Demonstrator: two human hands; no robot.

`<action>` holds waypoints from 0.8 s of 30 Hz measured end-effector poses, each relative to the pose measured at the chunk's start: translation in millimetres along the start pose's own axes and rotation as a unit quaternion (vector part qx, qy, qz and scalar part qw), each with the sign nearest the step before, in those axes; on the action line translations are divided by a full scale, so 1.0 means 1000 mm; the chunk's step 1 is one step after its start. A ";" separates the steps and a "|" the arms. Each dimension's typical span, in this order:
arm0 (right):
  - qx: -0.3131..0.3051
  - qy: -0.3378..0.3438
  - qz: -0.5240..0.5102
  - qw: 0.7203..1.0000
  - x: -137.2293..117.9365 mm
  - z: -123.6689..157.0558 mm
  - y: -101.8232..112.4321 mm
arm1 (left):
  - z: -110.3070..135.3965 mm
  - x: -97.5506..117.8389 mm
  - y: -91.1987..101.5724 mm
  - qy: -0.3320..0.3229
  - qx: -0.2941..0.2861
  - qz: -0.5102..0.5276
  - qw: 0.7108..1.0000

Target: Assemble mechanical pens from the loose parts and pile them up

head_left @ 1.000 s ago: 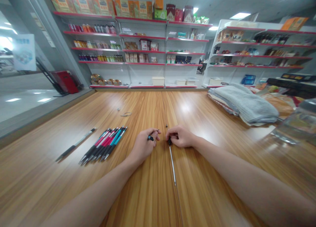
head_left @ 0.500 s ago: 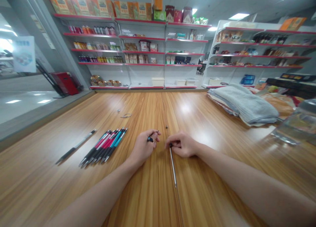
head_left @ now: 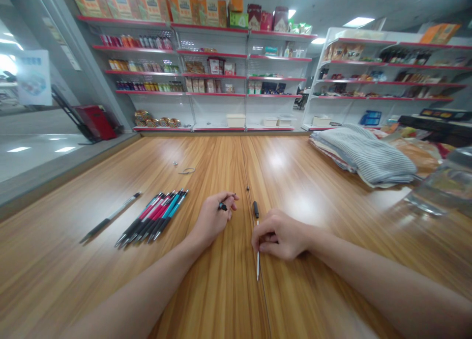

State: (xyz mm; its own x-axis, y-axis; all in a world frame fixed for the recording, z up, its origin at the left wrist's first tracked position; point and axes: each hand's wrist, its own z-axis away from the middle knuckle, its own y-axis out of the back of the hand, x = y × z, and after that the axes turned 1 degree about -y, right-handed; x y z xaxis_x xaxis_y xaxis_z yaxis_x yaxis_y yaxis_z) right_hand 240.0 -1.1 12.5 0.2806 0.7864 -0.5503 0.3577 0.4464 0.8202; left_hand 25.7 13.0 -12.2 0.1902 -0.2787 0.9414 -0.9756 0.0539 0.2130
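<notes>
My left hand (head_left: 216, 213) is closed around a pen part (head_left: 222, 207), whose black and blue end shows between the fingers; the rest is hidden. To its right, my right hand (head_left: 282, 235) pinches a thin white pen refill (head_left: 258, 268) near its middle, the tip pointing towards me. Just beyond those fingers lies a short black pen grip (head_left: 255, 209), in line with the refill. A small dark piece (head_left: 248, 188) rests farther off on the table seam. Several assembled pens (head_left: 153, 218) lie side by side to the left.
A single grey and black pen (head_left: 110, 218) lies at far left. A thin ring-shaped strip (head_left: 187, 171) and a small metallic bit (head_left: 175, 163) sit farther back. On the right are folded striped cloth (head_left: 368, 152) and a clear water container (head_left: 438, 186). Stocked shelves (head_left: 212, 94) stand behind the table.
My right hand has slid towards me along the refill, from its black upper end to its middle. The black grip is now uncovered on the table. My left hand has hardly moved.
</notes>
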 end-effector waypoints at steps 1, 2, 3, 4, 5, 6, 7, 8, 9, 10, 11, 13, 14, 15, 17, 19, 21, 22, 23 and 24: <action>-0.007 0.005 -0.002 1.000 -0.001 0.000 0.000 | 0.000 0.000 0.000 0.000 -0.002 -0.004 1.000; -0.014 0.011 -0.005 1.000 -0.003 0.000 0.000 | 0.000 0.000 0.000 0.000 -0.004 -0.008 1.000; -0.022 0.017 -0.008 1.000 -0.005 0.000 0.000 | 0.000 0.001 0.000 0.000 -0.006 -0.010 1.000; -0.030 0.023 -0.011 0.999 -0.007 0.000 -0.001 | 0.000 0.001 0.001 0.000 -0.008 -0.012 1.000; -0.036 0.027 -0.014 0.999 -0.009 0.000 -0.001 | 0.000 0.002 0.001 0.000 -0.009 -0.013 1.000; -0.040 0.030 -0.016 0.999 -0.011 0.000 -0.001 | 0.000 0.002 0.001 -0.001 -0.009 -0.014 1.000; -0.043 0.031 -0.017 0.998 -0.012 0.000 -0.001 | 0.000 0.003 0.001 -0.002 -0.008 -0.014 1.000; -0.044 0.031 -0.019 0.998 -0.013 -0.001 -0.001 | 0.000 0.004 0.000 -0.001 -0.007 -0.013 1.000; -0.045 0.031 -0.021 0.998 -0.013 -0.001 -0.001 | 0.000 0.004 0.000 0.000 -0.006 -0.012 1.000; -0.046 0.031 -0.022 0.998 -0.013 0.000 -0.001 | 0.000 0.005 0.000 0.002 -0.005 -0.009 1.000; -0.047 0.031 -0.023 0.998 -0.012 0.000 -0.001 | 0.001 0.005 0.000 0.003 -0.006 -0.006 1.000; -0.050 0.029 -0.023 0.998 -0.012 0.000 0.000 | 0.001 0.005 0.000 0.004 -0.007 -0.001 1.000; -0.051 0.027 -0.023 0.998 -0.011 0.000 0.000 | 0.001 0.005 0.000 0.005 -0.008 0.001 1.000; -0.053 0.026 -0.023 0.998 -0.011 0.000 0.000 | 0.001 0.005 0.000 0.006 -0.008 0.003 1.000; -0.054 0.025 -0.027 0.998 -0.012 0.000 0.000 | 0.001 0.005 0.000 0.007 -0.006 0.006 1.000; -0.055 0.027 -0.033 0.998 -0.012 0.000 0.000 | 0.001 0.005 0.000 0.006 -0.006 0.005 1.000; -0.058 0.029 -0.040 0.997 -0.011 0.000 0.000 | 0.001 0.005 0.001 0.006 -0.005 0.003 1.000; -0.059 0.029 -0.043 0.997 -0.011 -0.001 0.000 | 0.001 0.005 0.001 0.008 -0.005 0.003 1.000; -0.061 0.029 -0.045 0.997 -0.010 -0.001 0.000 | 0.001 0.005 0.000 0.009 -0.006 0.005 1.000; -0.061 0.029 -0.047 0.997 -0.010 -0.001 0.001 | 0.001 0.004 0.000 0.010 -0.005 0.007 1.000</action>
State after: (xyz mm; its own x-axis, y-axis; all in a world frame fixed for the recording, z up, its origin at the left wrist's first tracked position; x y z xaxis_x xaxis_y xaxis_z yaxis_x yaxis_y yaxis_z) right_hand 236.6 -8.6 18.9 0.1977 0.7601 -0.6190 0.2674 0.5657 0.7801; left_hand 26.1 10.9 -8.1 0.1793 -0.2595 0.9490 -0.9768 0.0680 0.2032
